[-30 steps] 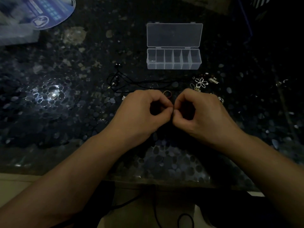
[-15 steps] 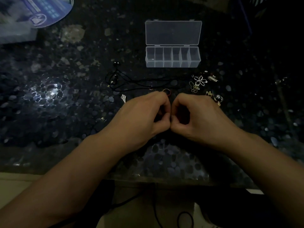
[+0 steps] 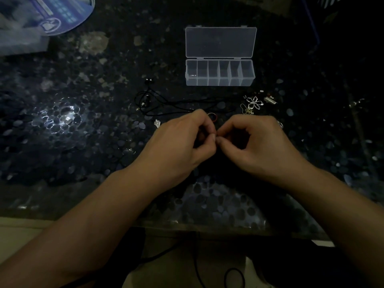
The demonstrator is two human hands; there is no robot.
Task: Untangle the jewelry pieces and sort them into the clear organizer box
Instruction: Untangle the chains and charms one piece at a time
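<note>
My left hand [image 3: 182,142] and my right hand [image 3: 255,144] meet fingertip to fingertip over the dark pebble-patterned table. Both pinch something very small between thumb and fingers; it is too dark to name it. Just beyond the knuckles lies a small ring with a red edge [image 3: 213,117]. A black cord necklace [image 3: 166,102] sprawls to the left of it. A silver flower pendant [image 3: 255,102] and other small pieces lie at the right. The clear organizer box [image 3: 219,82] stands open farther back, its lid [image 3: 220,42] laid flat.
A small silver charm [image 3: 157,123] lies left of my left hand. A blue round printed object [image 3: 60,15] and a pale box sit at the far left corner. The table's near edge [image 3: 187,228] runs below my forearms, with black cables [image 3: 197,265] underneath.
Both hands stay pressed together at the fingertips with small finger movements. The view has shifted slightly; the jewelry on the table has not moved.
</note>
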